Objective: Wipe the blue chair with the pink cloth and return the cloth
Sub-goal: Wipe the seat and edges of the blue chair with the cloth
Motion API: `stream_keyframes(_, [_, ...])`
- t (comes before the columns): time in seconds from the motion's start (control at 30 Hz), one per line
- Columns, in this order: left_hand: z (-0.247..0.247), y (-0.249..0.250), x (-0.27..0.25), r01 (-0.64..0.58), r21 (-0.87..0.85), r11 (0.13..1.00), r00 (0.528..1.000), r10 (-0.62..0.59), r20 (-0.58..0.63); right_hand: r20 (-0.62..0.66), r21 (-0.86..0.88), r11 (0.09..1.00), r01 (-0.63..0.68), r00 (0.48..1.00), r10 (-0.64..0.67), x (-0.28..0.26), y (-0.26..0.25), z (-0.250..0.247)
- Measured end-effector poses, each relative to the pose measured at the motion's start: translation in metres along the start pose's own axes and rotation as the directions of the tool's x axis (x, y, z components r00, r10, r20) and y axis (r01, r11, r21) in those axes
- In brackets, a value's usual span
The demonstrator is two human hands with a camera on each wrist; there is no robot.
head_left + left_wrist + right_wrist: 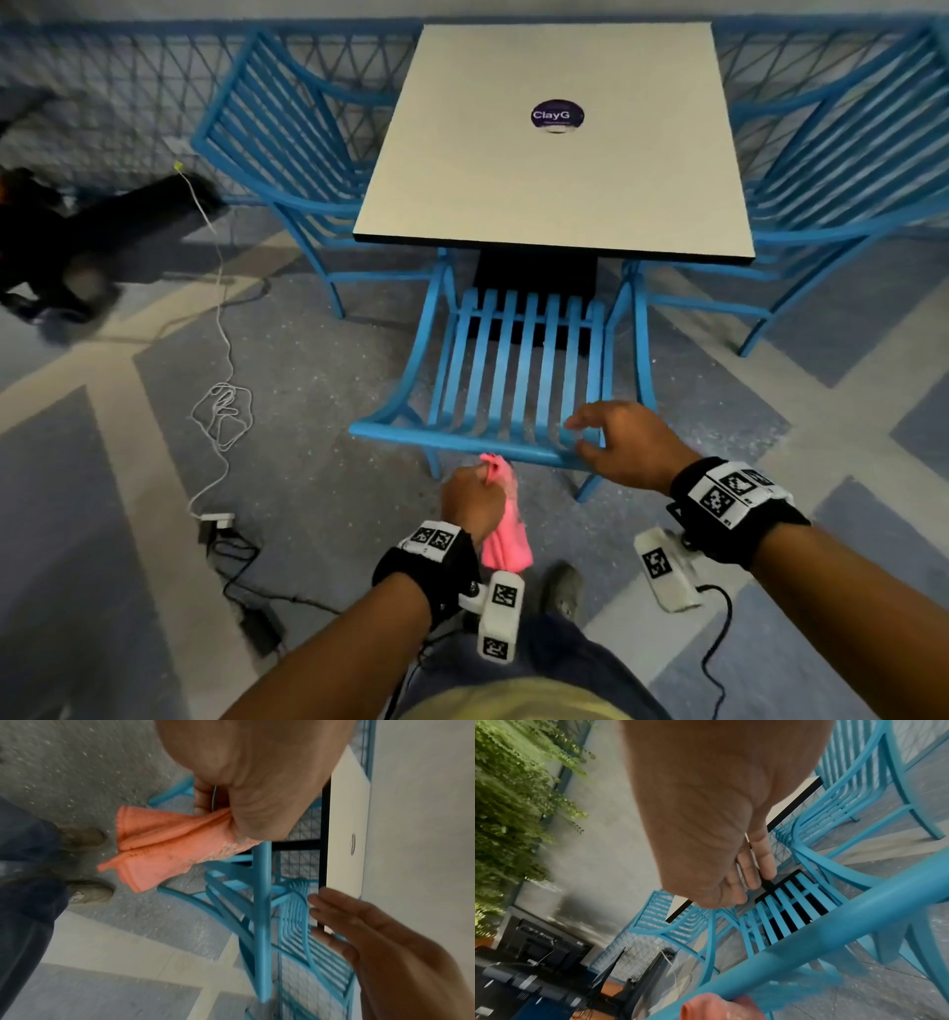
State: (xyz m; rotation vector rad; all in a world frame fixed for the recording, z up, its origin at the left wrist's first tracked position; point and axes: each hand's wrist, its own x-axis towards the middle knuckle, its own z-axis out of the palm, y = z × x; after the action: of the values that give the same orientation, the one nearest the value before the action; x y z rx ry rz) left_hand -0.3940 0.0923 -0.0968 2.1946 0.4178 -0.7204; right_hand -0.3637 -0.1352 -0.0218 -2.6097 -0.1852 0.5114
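Our left hand (472, 501) squeezes the soft pink cloth (506, 545) at 6 o'clock of the blue slatted metal chair (513, 370); our right hand (624, 444) hovers open, holding nothing.

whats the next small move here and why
Probably bring the left hand forward so the pink cloth lands on the blue chair top rail: the cloth hangs bunched just short of it, while the right hand hovers open over the rail.
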Motion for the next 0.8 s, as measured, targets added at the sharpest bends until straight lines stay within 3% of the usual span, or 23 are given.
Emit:
stream_keyframes(0.17, [0.058, 0.044, -0.015, -0.131, 0.134, 0.982, 0.983, 0.112, 0.143, -0.097, 0.001, 0.99, -0.143, 0.985, 0.142, -0.016, 0.032, -0.011])
stream_keyframes(0.27, [0.093, 0.076, -0.03, -0.247, 0.215, 0.945, 0.947, 0.189, 0.26, -0.146, 0.02, 0.975, -0.22, 0.965, 0.22, -0.036, 0.061, -0.018])
stream_keyframes(0.4, [0.135, 0.11, -0.046, -0.308, 0.208, 0.928, 0.912, 0.226, 0.342, -0.212, 0.064, 0.956, -0.286, 0.932, 0.293, -0.068, 0.099, -0.024])
stream_keyframes(0.47, [0.15, 0.122, -0.052, -0.375, 0.219, 0.901, 0.879, 0.27, 0.394, -0.24, 0.079, 0.947, -0.312, 0.916, 0.322, -0.083, 0.115, -0.026])
stream_keyframes(0.53, [0.159, 0.13, -0.054, -0.46, 0.212, 0.862, 0.815, 0.315, 0.486, -0.278, 0.085, 0.945, -0.317, 0.903, 0.328, -0.093, 0.126, -0.027])
stream_keyframes(0.6, [0.159, 0.136, -0.052, -0.541, 0.22, 0.812, 0.74, 0.335, 0.583, -0.32, 0.092, 0.946, -0.311, 0.89, 0.324, -0.1, 0.131, -0.028])
stream_keyframes(0.67, [0.148, 0.135, -0.046, -0.587, 0.225, 0.777, 0.694, 0.341, 0.634, -0.353, 0.091, 0.95, -0.299, 0.882, 0.312, -0.102, 0.131, -0.028])
stream_keyframes(0.77, [0.101, 0.125, -0.038, -0.577, 0.168, 0.799, 0.683, 0.36, 0.635, -0.366, 0.094, 0.961, -0.258, 0.889, 0.275, -0.095, 0.121, -0.028])
stream_keyframes(0.8, [0.076, 0.119, -0.036, -0.559, 0.143, 0.816, 0.702, 0.375, 0.606, -0.358, 0.091, 0.967, -0.237, 0.899, 0.254, -0.089, 0.114, -0.027])
